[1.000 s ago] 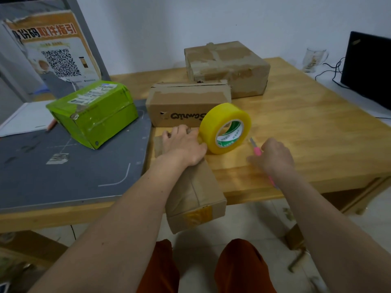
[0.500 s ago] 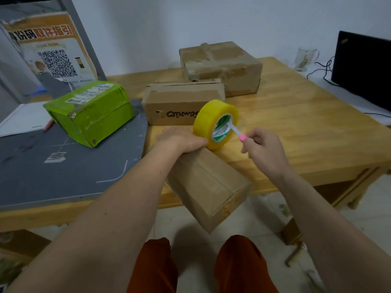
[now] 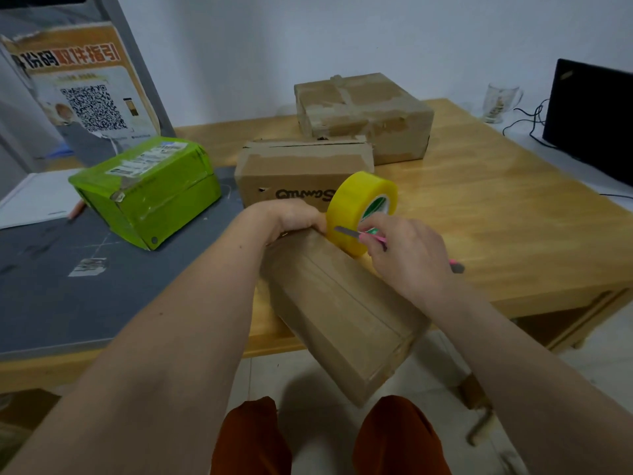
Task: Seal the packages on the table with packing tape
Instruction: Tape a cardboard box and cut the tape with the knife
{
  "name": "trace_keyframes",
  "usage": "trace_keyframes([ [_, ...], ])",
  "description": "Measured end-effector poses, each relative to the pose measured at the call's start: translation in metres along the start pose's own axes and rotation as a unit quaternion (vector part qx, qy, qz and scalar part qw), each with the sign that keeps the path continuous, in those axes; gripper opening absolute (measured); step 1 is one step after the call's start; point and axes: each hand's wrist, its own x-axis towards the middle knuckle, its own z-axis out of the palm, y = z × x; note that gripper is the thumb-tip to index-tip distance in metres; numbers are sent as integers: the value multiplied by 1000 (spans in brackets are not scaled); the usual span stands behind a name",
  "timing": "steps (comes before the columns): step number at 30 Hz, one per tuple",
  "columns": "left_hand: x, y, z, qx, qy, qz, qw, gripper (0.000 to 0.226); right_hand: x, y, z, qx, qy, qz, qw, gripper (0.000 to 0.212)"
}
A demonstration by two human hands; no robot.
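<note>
A long brown cardboard package [image 3: 342, 303] lies on the front edge of the wooden table [image 3: 496, 207], half overhanging toward me. My left hand [image 3: 291, 217] grips its far end, fingers curled over the edge. A yellow roll of packing tape [image 3: 356, 207] stands on edge at that far end. My right hand [image 3: 407, 255] holds a pink utility knife [image 3: 356, 234], whose blade touches the roll's outer face. Three other packages sit behind: a green one [image 3: 147, 190], a printed brown box [image 3: 301, 173] and a taped brown box [image 3: 363, 114].
A grey cutting mat [image 3: 68, 296] covers the table's left part. A poster with a QR code [image 3: 89, 94] leans at back left. A glass mug [image 3: 500, 101] and a black monitor [image 3: 592, 114] with cables stand at the right. My knees are below the table edge.
My right hand swung the knife from beside the roll to the roll's outer face. The long package has pivoted, its near end swinging right and farther off the table edge.
</note>
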Motion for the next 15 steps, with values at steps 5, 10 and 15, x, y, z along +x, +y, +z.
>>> trace_keyframes([
  [5,3,-6,12,-95,-22,4,995,13,3,-13,2,-113,5,-57,992,15],
  [10,5,-3,19,-155,-1,37,987,16,5,-18,4,-158,4,-58,986,10],
  [15,10,-4,22,-182,-37,93,978,40,6,-20,5,-169,13,-63,983,14],
])
